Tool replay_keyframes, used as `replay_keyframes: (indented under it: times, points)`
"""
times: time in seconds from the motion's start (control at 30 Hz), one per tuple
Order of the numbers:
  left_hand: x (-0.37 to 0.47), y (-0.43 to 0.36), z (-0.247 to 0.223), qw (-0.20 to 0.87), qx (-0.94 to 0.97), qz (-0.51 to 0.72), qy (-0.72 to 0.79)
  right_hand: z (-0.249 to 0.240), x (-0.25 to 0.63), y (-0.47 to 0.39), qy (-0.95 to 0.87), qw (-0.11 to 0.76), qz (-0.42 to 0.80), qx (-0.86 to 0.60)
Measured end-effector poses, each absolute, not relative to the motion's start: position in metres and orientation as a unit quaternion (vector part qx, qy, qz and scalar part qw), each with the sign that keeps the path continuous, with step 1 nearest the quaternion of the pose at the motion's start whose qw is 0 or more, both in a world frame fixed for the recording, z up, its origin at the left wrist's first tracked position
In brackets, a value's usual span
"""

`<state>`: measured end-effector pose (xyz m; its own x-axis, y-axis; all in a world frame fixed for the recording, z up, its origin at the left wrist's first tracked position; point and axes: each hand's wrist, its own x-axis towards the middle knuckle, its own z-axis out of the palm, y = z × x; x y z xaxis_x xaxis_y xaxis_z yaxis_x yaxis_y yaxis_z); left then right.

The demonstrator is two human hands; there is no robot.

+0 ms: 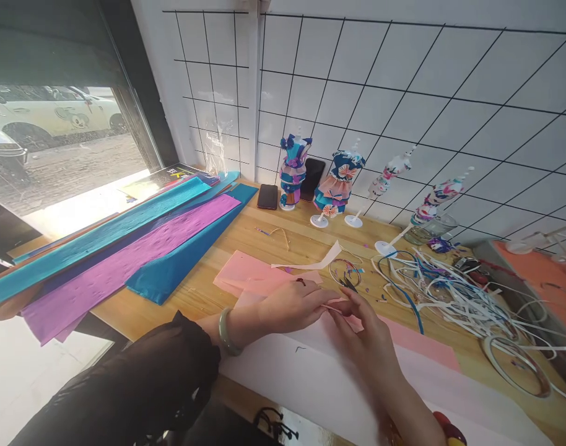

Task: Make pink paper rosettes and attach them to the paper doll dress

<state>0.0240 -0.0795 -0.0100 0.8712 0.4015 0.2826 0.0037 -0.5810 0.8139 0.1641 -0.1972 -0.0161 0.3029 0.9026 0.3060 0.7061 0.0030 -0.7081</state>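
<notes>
My left hand (295, 305), with a bracelet at the wrist and a ring, meets my right hand (364, 322) over the table's paper sheets. The fingers of both hands are pinched together around a thin pink paper strip (332, 308), mostly hidden by the fingers. Under and around the hands lie sheets of pink paper (239, 272) and a long white sheet (283, 359). Just beyond my right fingertips, small dark pointed blades (348, 284) rest on the wood. A narrow white strip (327, 255) curls beyond my left hand.
Long teal, purple and blue paper (171, 272) overhangs the left edge. Small dress forms wearing paper outfits (339, 186) stand along the tiled wall beside a phone (267, 196). Tangled white and blue strips (450, 297) cover the right side, near an orange surface (529, 279).
</notes>
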Motion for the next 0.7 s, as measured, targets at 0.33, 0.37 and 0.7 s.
replay_keyframes:
  times: [0.33, 0.37, 0.7]
  points:
    - [0.02, -0.08, 0.009, 0.291, 0.927, 0.193, 0.135, -0.016, 0.163, -0.199, -0.575, 0.422, 0.08, -0.696]
    - [0.02, -0.081, 0.008, 0.289, 0.928, 0.191, 0.139, -0.016, 0.163, -0.199, -0.579, 0.422, 0.076, -0.694]
    - [0.023, -0.079, 0.001, 0.255, 0.937, 0.191, 0.145, -0.022, 0.169, -0.196, -0.598, 0.389, 0.08, -0.696]
